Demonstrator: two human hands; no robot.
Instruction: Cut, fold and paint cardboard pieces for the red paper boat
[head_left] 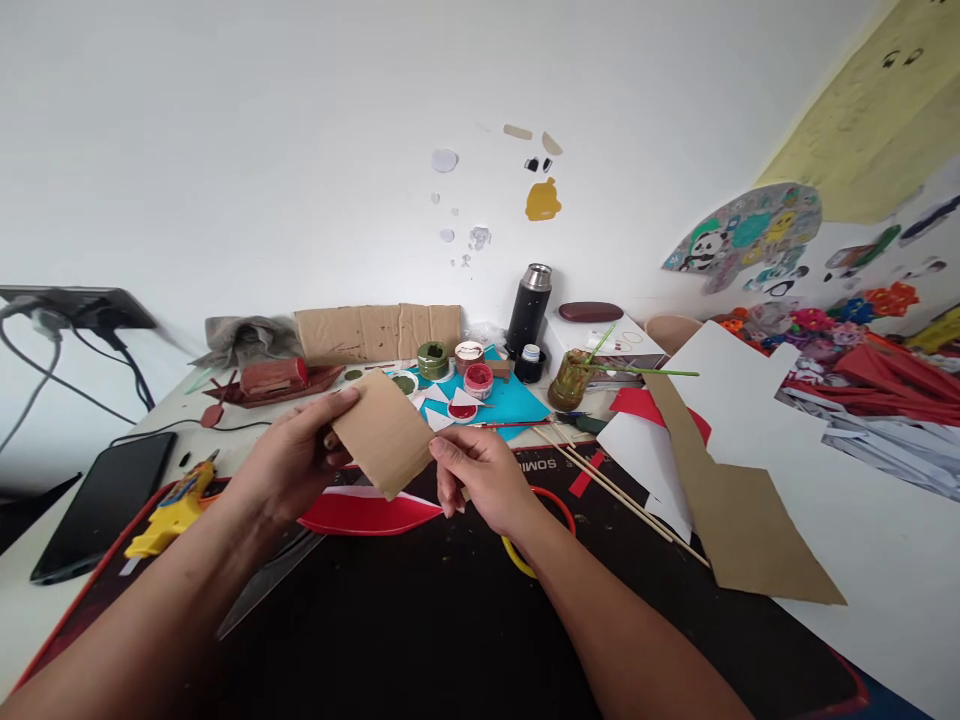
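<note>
A small square of brown cardboard [386, 435] is held up, tilted, above the black mat. My left hand [296, 450] grips its left corner, thumb on the near face and fingers behind. At its right corner my right hand [480, 475] pinches the edge between thumb and fingers. Below the cardboard lies a red curved piece [375, 513] with a white edge, partly covered by the square and my left hand. Scissors with red and yellow handles [566, 510] lie partly under my right forearm.
On the left are a yellow glue gun [172, 510] and a black phone [105, 505]. Paint pots [433, 360], a black flask [529, 310] and a jar with green sticks [570, 380] stand behind. Wooden sticks [622, 495] and cut cardboard [757, 530] lie right.
</note>
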